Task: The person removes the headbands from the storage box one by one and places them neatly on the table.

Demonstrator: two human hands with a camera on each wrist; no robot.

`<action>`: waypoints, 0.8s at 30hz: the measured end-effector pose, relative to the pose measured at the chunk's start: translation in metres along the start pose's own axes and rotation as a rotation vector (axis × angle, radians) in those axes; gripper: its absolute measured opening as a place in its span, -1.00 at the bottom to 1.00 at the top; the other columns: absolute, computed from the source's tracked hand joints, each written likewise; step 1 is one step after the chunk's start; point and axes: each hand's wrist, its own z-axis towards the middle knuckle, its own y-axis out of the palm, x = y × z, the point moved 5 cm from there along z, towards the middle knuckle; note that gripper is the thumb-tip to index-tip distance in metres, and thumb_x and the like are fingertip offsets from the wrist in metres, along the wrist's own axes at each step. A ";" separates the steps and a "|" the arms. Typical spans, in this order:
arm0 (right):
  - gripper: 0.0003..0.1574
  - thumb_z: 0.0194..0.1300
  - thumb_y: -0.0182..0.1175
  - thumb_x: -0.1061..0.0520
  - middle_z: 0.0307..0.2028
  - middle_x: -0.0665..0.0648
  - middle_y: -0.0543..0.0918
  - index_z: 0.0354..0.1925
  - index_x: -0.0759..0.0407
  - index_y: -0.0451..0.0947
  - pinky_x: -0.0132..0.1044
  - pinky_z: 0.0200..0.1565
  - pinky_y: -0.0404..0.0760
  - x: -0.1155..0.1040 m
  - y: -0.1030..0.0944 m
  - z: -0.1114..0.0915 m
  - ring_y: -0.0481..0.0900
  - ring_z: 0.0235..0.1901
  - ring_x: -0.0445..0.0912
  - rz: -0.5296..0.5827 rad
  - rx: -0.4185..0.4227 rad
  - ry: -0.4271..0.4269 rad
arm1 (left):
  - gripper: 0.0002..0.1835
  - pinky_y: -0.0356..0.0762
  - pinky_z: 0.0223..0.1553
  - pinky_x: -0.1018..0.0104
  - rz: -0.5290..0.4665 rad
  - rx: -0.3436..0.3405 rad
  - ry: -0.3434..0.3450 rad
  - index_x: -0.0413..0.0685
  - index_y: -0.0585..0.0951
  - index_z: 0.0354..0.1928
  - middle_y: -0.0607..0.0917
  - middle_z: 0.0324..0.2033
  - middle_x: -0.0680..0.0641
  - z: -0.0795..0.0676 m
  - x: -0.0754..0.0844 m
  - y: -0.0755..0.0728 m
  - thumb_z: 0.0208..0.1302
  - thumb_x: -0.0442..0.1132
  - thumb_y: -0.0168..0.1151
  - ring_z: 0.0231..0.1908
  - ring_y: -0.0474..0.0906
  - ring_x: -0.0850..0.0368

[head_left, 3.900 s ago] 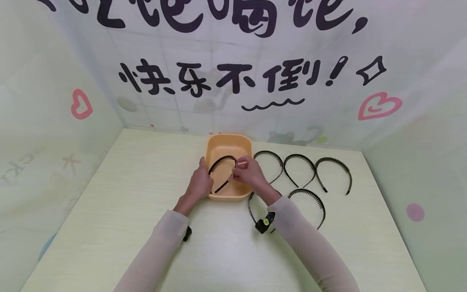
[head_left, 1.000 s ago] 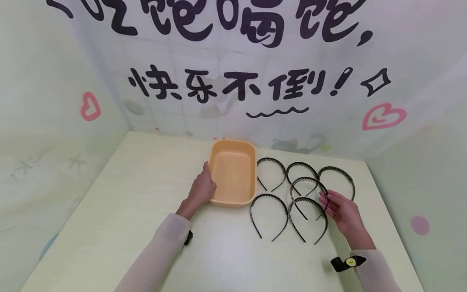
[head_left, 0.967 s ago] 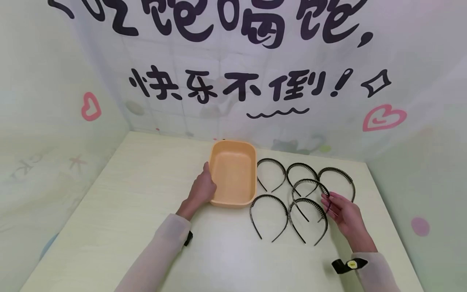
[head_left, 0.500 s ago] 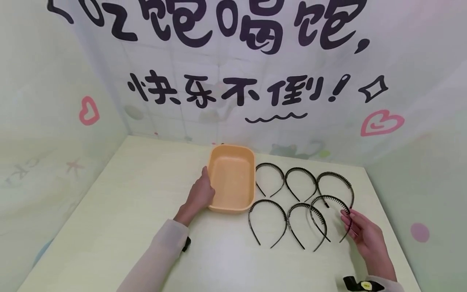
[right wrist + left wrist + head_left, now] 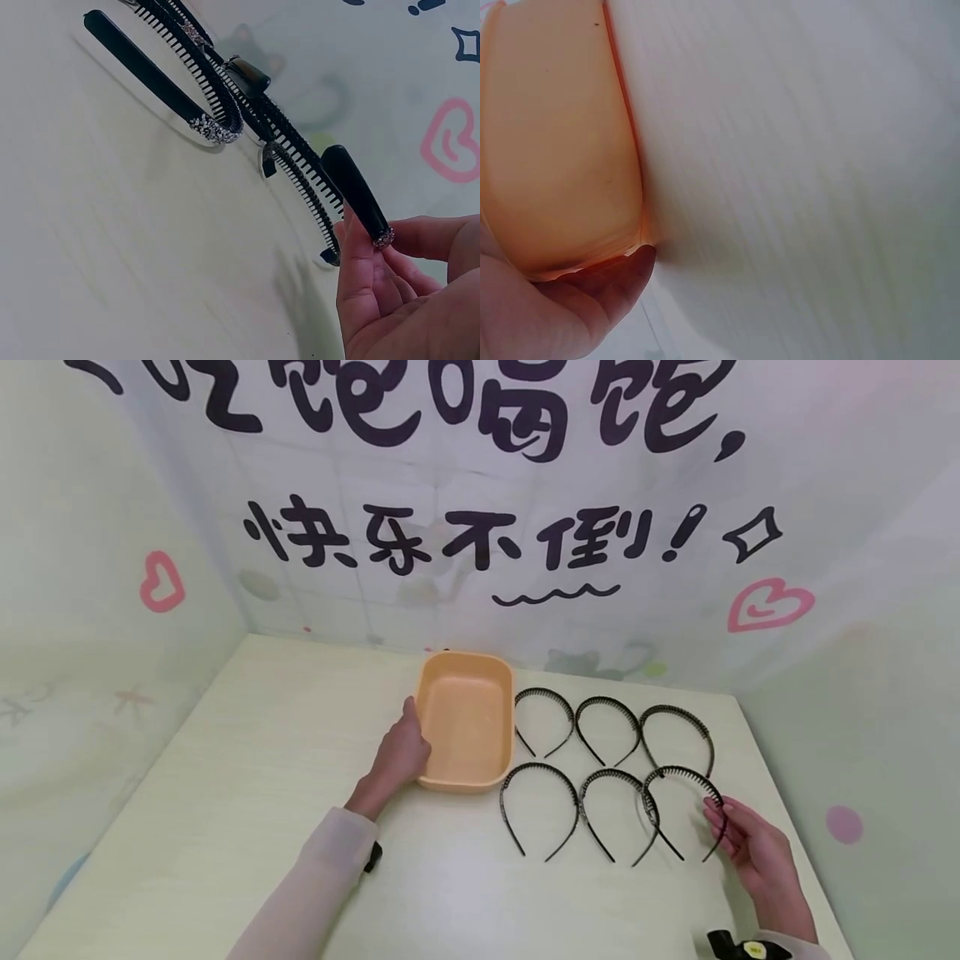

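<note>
In the head view my left hand [image 5: 399, 747] grips the left side of an orange plastic tray [image 5: 467, 727], its thumb along the rim. The left wrist view shows its fingers curled at the tray's end wall [image 5: 562, 135], close to the table. My right hand [image 5: 757, 852] pinches one leg of a black toothed headband [image 5: 684, 770] at the right end of the lower row. That headband overlaps the neighbouring headband [image 5: 617, 772] in this view. In the right wrist view, thumb and fingers hold the black tip [image 5: 352, 187] near a glittery patch.
Three more headbands [image 5: 607, 700] lie in a row behind, right of the tray. Another headband [image 5: 536, 766] lies in the front row, near the tray's corner. The pale table [image 5: 450, 885] meets a printed wall sheet [image 5: 420, 602] at the back and sheets at both sides.
My right hand has carried the headband from over the tray to the right, then down to the front row's right end. My left hand has stayed on the tray.
</note>
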 end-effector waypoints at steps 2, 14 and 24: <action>-0.57 0.52 -0.07 0.31 -0.23 0.09 0.80 -0.22 0.10 0.75 -0.36 -0.23 0.68 0.001 -0.002 0.000 0.77 -0.22 -0.15 0.000 0.007 0.005 | -0.23 0.42 -0.52 0.21 0.004 -0.002 -0.004 -0.31 -0.09 0.49 0.63 -0.29 -0.29 0.001 -0.001 0.000 0.26 -0.46 -0.10 -0.52 0.53 -0.03; -0.60 0.50 -0.04 0.33 -0.26 0.11 0.80 -0.24 0.13 0.74 -0.35 -0.19 0.69 0.000 -0.013 -0.002 0.78 -0.24 -0.12 0.002 0.046 0.004 | -0.19 0.45 -0.49 0.18 0.007 0.000 0.001 -0.34 -0.13 0.51 0.65 -0.21 -0.35 0.002 -0.002 0.000 0.24 -0.46 -0.08 -0.50 0.53 -0.04; -0.58 0.51 -0.04 0.30 -0.26 0.06 0.80 -0.25 0.07 0.76 -0.36 -0.25 0.68 -0.003 -0.021 -0.005 0.77 -0.23 -0.17 -0.026 0.054 0.029 | -0.22 0.44 -0.52 0.17 0.021 0.020 0.026 -0.35 -0.07 0.48 0.64 -0.30 -0.32 0.001 0.000 0.000 0.22 -0.45 -0.08 -0.51 0.53 -0.04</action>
